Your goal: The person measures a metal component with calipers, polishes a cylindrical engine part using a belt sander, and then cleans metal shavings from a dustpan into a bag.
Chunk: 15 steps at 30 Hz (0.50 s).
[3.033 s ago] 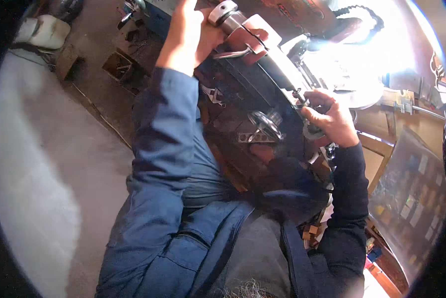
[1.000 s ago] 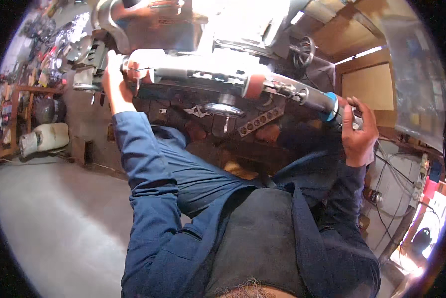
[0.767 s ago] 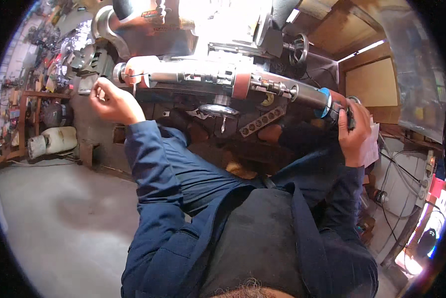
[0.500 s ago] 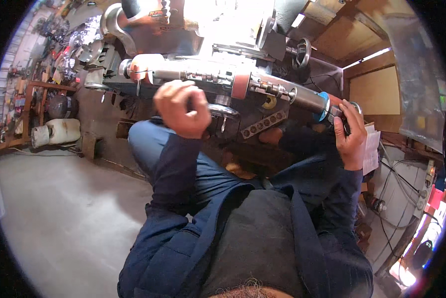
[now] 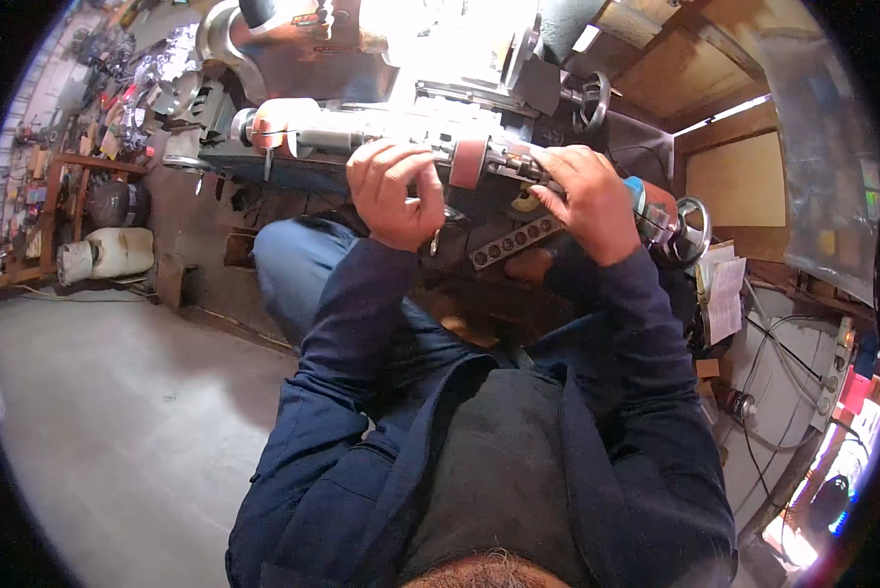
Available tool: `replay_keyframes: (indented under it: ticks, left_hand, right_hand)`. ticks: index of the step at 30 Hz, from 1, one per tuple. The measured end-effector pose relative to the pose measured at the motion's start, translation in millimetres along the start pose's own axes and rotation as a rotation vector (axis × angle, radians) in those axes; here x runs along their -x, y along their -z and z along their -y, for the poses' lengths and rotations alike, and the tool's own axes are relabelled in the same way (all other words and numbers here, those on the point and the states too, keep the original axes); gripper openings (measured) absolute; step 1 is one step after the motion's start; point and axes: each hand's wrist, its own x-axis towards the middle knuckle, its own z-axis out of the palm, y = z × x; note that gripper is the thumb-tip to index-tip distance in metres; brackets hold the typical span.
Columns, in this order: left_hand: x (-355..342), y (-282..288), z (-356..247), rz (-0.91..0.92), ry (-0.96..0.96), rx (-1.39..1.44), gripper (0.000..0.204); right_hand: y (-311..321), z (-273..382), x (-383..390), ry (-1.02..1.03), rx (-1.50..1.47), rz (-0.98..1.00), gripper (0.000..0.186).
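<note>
A long bench machine carries a stepped metal shaft point(image 5: 511, 167) on its axis, with a reddish-brown ring point(image 5: 468, 164) around the middle. My right hand point(image 5: 592, 201) is closed on the shaft just right of this ring, fingers over the top and thumb underneath. My left hand point(image 5: 393, 196) is in front of the machine, left of the ring, its fingers curled toward the thumb. What lies in its fingertips, if anything, is hidden. At the machine's left end is an orange-red headstock part point(image 5: 273, 129). A metal handwheel point(image 5: 693, 232) sits at the right end.
A multi-socket power strip point(image 5: 516, 243) lies below the shaft. Papers point(image 5: 724, 299) hang at the right, near loose cables point(image 5: 793, 323). A second handwheel point(image 5: 594, 103) stands behind the machine. At the left are a whitish canister point(image 5: 117, 257) and a cluttered bench point(image 5: 87, 157).
My right hand has moved left from the blue-ringed right end to the shaft beside the reddish-brown ring. My left hand has shifted right, closer to that ring.
</note>
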Motion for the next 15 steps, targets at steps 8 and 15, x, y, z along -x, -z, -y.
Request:
replay_keyframes:
  ticks: [8,15]
  left_hand:
    - [-11.8,14.4,16.7,-0.145,0.161,-0.078,0.015]
    - [-11.2,10.7,3.6,-0.099,0.079,-0.014,0.017]
  right_hand:
    - [-4.9,3.4,-6.8,0.035,0.010,0.041,0.052]
    - [-4.4,7.2,-3.5,-0.039,-0.010,0.083,0.071]
